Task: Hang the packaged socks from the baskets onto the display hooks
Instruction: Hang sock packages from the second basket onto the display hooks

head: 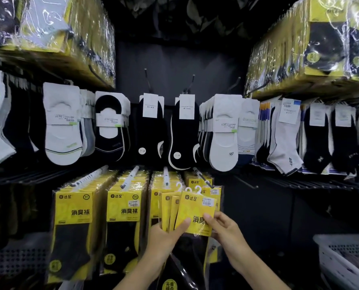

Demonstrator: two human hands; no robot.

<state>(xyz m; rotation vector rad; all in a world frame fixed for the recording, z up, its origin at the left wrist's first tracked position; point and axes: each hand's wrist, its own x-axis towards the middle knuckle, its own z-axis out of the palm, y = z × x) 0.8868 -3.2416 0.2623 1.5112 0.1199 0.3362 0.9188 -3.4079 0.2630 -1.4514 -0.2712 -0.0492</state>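
Lower centre, the left hand [166, 237] grips a fan of yellow sock packs [192, 208], the right hand [222, 229] pinches the front one — long axis upright, white hanger loop [198, 188] just below and left of the display hook [203, 177] tip.

Free gap right of end hook [201, 176]; hung yellow packs [124, 208] block left; basket [329, 248] lower right.

Dim, with a black centre. Glare streaks wrapped packs [48, 24] in the upper corners; edges bend and blur; lower-centre sock packages [192, 212] look sharp.
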